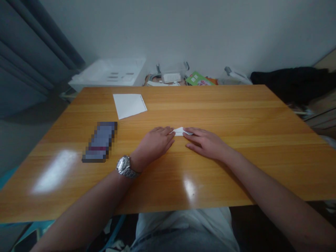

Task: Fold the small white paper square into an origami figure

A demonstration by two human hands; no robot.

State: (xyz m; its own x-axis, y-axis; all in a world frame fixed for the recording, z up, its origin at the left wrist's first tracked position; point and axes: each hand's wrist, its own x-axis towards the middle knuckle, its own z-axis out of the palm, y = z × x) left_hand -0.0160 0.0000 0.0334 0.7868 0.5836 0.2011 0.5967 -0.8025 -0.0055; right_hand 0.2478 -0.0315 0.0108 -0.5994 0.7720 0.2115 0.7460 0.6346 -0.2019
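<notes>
A small folded white paper [179, 131] lies on the wooden table [236, 115] near its middle. My left hand [154, 141], with a metal watch on its wrist, rests palm down with fingers stretched out, the fingertips pressing the paper's left end. My right hand [206, 141] also lies flat, fingers extended onto the paper's right end. Most of the paper is hidden under the fingertips.
A white sheet with a perforated edge [129, 105] lies at the table's far left. A blurred-out flat object [100, 141] sits left of my left hand. Behind the table stand a white tray [110, 73], clear containers, a green booklet [198, 79] and dark cloth [291, 82].
</notes>
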